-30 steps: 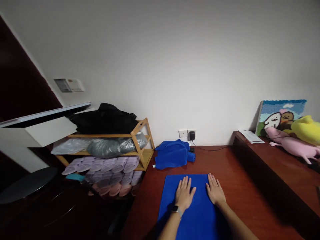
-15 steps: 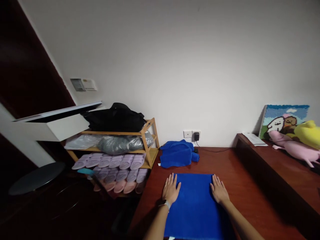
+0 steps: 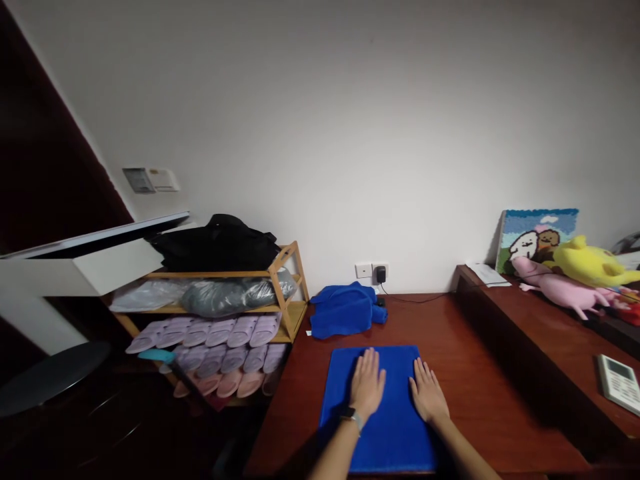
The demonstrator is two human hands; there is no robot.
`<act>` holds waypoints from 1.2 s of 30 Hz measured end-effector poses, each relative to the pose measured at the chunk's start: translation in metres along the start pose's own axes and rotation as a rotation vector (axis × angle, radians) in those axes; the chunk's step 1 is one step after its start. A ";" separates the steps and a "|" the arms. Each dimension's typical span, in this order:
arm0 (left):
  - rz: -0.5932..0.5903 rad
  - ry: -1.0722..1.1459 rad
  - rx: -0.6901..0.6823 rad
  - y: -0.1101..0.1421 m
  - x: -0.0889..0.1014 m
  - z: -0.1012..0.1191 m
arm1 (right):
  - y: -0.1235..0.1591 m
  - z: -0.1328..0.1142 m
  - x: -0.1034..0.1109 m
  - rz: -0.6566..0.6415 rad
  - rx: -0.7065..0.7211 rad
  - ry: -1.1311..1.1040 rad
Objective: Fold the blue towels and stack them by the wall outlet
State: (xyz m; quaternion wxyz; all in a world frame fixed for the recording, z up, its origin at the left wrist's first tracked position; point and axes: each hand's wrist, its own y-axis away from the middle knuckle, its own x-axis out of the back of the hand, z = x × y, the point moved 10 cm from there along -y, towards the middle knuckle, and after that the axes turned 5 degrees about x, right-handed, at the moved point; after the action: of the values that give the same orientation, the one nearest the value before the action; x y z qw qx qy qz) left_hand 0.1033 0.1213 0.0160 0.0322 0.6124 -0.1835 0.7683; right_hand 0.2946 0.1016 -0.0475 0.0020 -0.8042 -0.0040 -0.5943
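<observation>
A blue towel (image 3: 395,427) lies spread flat on the reddish-brown wooden desk (image 3: 480,393). My left hand (image 3: 367,385) rests palm down on its upper middle, fingers stretched out, a watch on the wrist. Along the towel's right edge lies my right hand (image 3: 429,393), also flat with the fingers extended. Neither hand grips anything. Beyond the towel, against the wall, sits a crumpled pile of blue cloth (image 3: 343,310) with a small white tag at its left corner.
Left of the desk stands a wooden rack (image 3: 295,293) with slippers (image 3: 220,331), plastic-wrapped bundles and a black bag (image 3: 220,247). A raised ledge (image 3: 545,327) on the right bears plush toys (image 3: 565,287), a picture and a white remote-like device (image 3: 620,383). A plug (image 3: 381,274) sits in the wall socket.
My left hand has moved from the towel's left edge inward onto its upper middle. My right hand stays by the right edge, slightly lower. The view has turned a little to the right.
</observation>
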 end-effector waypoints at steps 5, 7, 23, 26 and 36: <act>-0.149 0.101 -0.107 0.026 -0.041 0.093 | 0.000 0.000 -0.005 -0.028 0.030 0.055; -0.159 0.104 -0.093 0.036 -0.041 0.082 | 0.001 0.001 -0.004 -0.026 0.022 0.053; -0.040 -0.086 0.263 0.092 0.014 -0.122 | 0.038 -0.001 0.008 -0.007 -0.036 0.041; -0.040 -0.088 0.254 0.090 0.014 -0.121 | 0.064 -0.001 0.002 0.029 -0.003 0.015; 0.026 -0.043 0.096 0.071 0.022 -0.033 | 0.078 -0.005 0.001 0.019 -0.002 -0.002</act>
State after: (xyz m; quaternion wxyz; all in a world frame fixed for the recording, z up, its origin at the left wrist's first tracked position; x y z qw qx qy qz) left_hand 0.0480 0.0615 0.0134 -0.0109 0.6271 -0.1551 0.7632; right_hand 0.2908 0.0238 -0.0447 0.0069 -0.8047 0.0041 -0.5937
